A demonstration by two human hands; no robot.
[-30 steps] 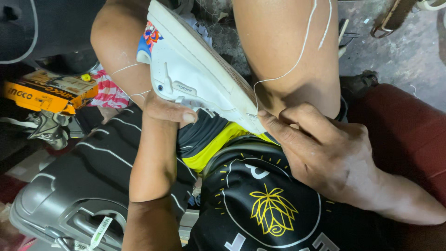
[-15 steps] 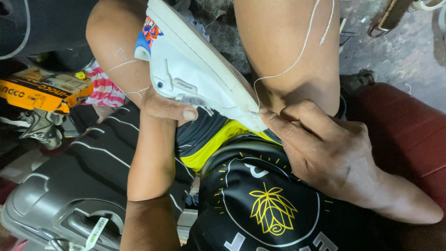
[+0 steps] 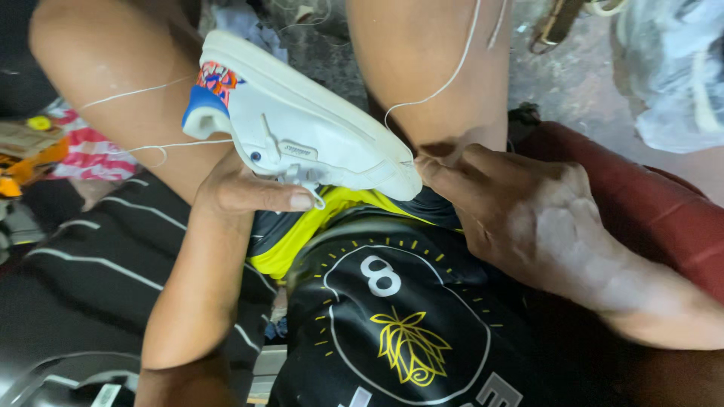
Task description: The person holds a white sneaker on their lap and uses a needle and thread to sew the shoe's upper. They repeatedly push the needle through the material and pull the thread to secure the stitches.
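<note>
A white shoe (image 3: 302,128) with a blue and orange heel patch lies sole-up across my lap between my bare knees. My left hand (image 3: 241,192) grips it from underneath, thumb pressed along the side. My right hand (image 3: 520,215) pinches at the toe end of the sole, fingers closed where a white thread (image 3: 445,79) leaves the shoe and runs up over my right thigh. More of the thread (image 3: 151,145) loops from the heel across my left thigh. Whatever is between the fingertips is hidden.
I wear a black shirt (image 3: 392,324) with a yellow emblem over yellow shorts. A dark red seat (image 3: 664,218) is at right, black striped cloth (image 3: 83,264) at left, and a clear plastic bag (image 3: 671,68) lies on the grey floor.
The view has shifted closer and slightly left. The shoe's toe end has tilted lower toward my right hand, and the thread over the right thigh is drawn tauter.
</note>
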